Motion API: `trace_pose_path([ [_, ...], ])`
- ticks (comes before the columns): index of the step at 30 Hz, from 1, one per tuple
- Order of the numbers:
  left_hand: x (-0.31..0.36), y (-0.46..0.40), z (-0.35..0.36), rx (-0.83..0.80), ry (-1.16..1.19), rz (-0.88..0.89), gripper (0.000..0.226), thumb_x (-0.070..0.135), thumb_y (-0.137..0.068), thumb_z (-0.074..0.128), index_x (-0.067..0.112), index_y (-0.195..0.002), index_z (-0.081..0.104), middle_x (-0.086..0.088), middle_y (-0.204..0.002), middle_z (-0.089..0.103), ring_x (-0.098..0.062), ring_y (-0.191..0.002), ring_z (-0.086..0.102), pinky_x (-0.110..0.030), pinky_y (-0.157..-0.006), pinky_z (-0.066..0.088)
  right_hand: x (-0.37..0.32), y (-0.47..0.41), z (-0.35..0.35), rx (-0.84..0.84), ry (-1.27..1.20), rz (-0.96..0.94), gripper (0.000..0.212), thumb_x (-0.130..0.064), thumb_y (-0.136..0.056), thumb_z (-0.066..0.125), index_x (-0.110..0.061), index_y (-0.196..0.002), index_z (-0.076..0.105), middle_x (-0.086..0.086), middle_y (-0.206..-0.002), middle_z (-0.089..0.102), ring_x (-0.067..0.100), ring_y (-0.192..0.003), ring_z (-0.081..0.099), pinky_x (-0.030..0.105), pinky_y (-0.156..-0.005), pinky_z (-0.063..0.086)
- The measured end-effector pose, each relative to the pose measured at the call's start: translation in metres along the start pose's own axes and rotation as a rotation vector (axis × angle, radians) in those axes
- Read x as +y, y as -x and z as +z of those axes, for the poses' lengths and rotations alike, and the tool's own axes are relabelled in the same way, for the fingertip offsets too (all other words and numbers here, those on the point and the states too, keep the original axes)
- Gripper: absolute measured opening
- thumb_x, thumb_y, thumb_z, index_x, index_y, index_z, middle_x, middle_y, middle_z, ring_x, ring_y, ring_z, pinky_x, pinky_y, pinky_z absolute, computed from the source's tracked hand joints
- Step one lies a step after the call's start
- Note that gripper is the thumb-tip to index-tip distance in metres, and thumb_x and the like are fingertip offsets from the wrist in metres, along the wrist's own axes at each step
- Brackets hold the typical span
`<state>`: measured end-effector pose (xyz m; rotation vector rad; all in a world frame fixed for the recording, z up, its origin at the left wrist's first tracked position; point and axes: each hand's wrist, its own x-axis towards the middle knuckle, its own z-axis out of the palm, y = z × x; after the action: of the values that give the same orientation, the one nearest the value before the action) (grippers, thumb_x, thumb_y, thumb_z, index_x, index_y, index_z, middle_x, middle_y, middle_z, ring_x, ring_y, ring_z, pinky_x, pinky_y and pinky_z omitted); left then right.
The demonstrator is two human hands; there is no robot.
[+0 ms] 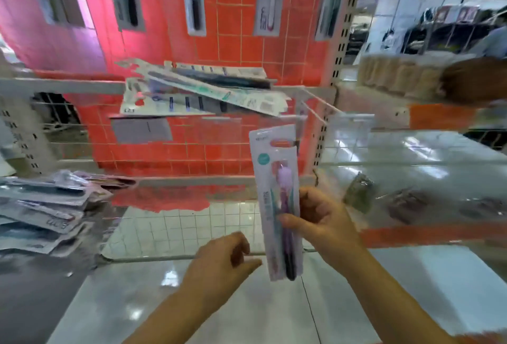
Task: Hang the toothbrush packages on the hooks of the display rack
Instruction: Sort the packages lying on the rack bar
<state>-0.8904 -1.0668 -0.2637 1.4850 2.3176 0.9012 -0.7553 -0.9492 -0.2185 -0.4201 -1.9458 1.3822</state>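
The fingers (290, 220) of the right hand (323, 220) are curled round a toothbrush package (275, 201), which is pinched at about its middle, thumb across the front and the rest behind. The package is held upright in front of the display rack (323, 113), its hang hole (280, 142) at the top, close under a bare hook (315, 102) that juts from the rail. The left hand (222, 258) is held just beside the package's lower end with loosely curled fingers; nothing is gripped by it, and contact with the card cannot be told.

The package is judged light, a thin card with a clear plastic blister: fairly stiff lengthwise but easily bent or creased, and somewhat slick. A hold at mid-length or lower is thought best, so that the top stays free to be threaded over the hook tip.

More packages are seen lying on the hooks (200, 88) to the left, and a loose pile (44, 206) is stacked on the shelf at far left.
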Motion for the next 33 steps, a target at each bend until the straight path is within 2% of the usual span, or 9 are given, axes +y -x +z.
trace_pose_path([
  [5, -0.068, -0.023, 0.067, 0.093, -0.025, 0.005, 0.012, 0.035, -0.091, 0.054, 0.035, -0.081, 0.049, 0.016, -0.076, 0.056, -0.001, -0.074, 0.054, -0.017, -0.071, 0.047, 0.097, -0.005, 0.006, 0.133, 0.011, -0.015, 0.03, 0.005, -0.079, 0.066, -0.024, -0.09, 0.065, -0.011, -0.079, 0.072, 0.006, -0.078, 0.067, 0.022, -0.072, 0.054],
  [10, -0.099, -0.029, 0.101, 0.164, 0.01, 0.048, 0.022, 0.027, -0.091, 0.054, 0.036, -0.073, 0.045, 0.015, -0.072, 0.057, -0.004, -0.071, 0.056, -0.016, -0.066, 0.043, 0.12, -0.035, -0.006, 0.23, 0.014, -0.126, 0.029, 0.006, -0.085, 0.058, -0.018, -0.102, 0.062, -0.01, -0.086, 0.069, 0.001, -0.081, 0.065, 0.017, -0.071, 0.053],
  [14, -0.102, -0.035, 0.101, 0.165, -0.015, 0.061, 0.023, 0.028, -0.092, 0.053, 0.036, -0.072, 0.044, 0.014, -0.071, 0.057, -0.003, -0.07, 0.055, -0.012, -0.064, 0.041, 0.113, -0.067, -0.02, 0.326, 0.071, -0.157, 0.024, -0.003, -0.088, 0.058, -0.015, -0.109, 0.062, 0.003, -0.098, 0.067, 0.008, -0.085, 0.065, 0.022, -0.075, 0.056],
  [18, -0.101, -0.045, 0.094, 0.178, -0.004, 0.057, 0.02, 0.027, -0.092, 0.053, 0.034, -0.074, 0.048, 0.013, -0.073, 0.059, -0.004, -0.072, 0.056, -0.015, -0.069, 0.045, 0.108, -0.084, -0.031, 0.426, 0.061, -0.186, 0.026, -0.008, -0.091, 0.055, -0.01, -0.117, 0.06, 0.003, -0.097, 0.065, 0.017, -0.092, 0.065, 0.034, -0.081, 0.056],
  [20, -0.101, -0.049, 0.094, 0.199, 0.015, 0.055, 0.018, 0.027, -0.092, 0.053, 0.032, -0.075, 0.05, 0.012, -0.074, 0.059, -0.004, -0.072, 0.056, -0.014, -0.068, 0.045, 0.112, -0.086, -0.034, 0.458, 0.036, -0.182, 0.022, -0.009, -0.092, 0.054, -0.01, -0.113, 0.06, 0.002, -0.094, 0.065, 0.021, -0.092, 0.065, 0.039, -0.082, 0.056],
  [22, -0.103, -0.052, 0.095, 0.225, 0.026, 0.051, 0.017, 0.027, -0.092, 0.054, 0.032, -0.076, 0.051, 0.013, -0.074, 0.059, -0.003, -0.072, 0.056, -0.014, -0.068, 0.045, 0.118, -0.085, -0.036, 0.484, 0.029, -0.182, 0.017, -0.01, -0.093, 0.051, -0.018, -0.105, 0.061, 0.0, -0.091, 0.065, 0.02, -0.09, 0.065, 0.041, -0.08, 0.056],
  [24, -0.106, -0.055, 0.097, 0.238, 0.036, 0.05, 0.016, 0.027, -0.092, 0.054, 0.032, -0.077, 0.052, 0.014, -0.076, 0.06, -0.001, -0.074, 0.056, -0.015, -0.07, 0.047, 0.126, -0.085, -0.038, 0.487, 0.057, -0.2, 0.018, -0.013, -0.095, 0.05, -0.023, -0.105, 0.06, -0.001, -0.091, 0.066, 0.018, -0.088, 0.066, 0.04, -0.078, 0.057],
  [29, -0.11, -0.06, 0.101, 0.255, 0.045, 0.048, 0.014, 0.027, -0.092, 0.054, 0.031, -0.078, 0.054, 0.017, -0.075, 0.059, 0.001, -0.073, 0.056, -0.01, -0.065, 0.044, 0.14, -0.096, -0.04, 0.514, 0.112, -0.183, 0.023, -0.019, -0.096, 0.049, -0.023, -0.117, 0.056, 0.002, -0.098, 0.065, 0.017, -0.09, 0.065, 0.04, -0.08, 0.056],
  [33, -0.114, -0.067, 0.104, 0.253, 0.061, 0.043, 0.014, 0.026, -0.092, 0.054, 0.03, -0.078, 0.054, 0.016, -0.075, 0.06, -0.001, -0.074, 0.057, -0.012, -0.068, 0.045, 0.138, -0.103, -0.041, 0.553, 0.123, -0.232, 0.025, -0.017, -0.096, 0.048, -0.018, -0.119, 0.056, -0.005, -0.092, 0.063, 0.004, -0.082, 0.063, 0.022, -0.07, 0.054],
])
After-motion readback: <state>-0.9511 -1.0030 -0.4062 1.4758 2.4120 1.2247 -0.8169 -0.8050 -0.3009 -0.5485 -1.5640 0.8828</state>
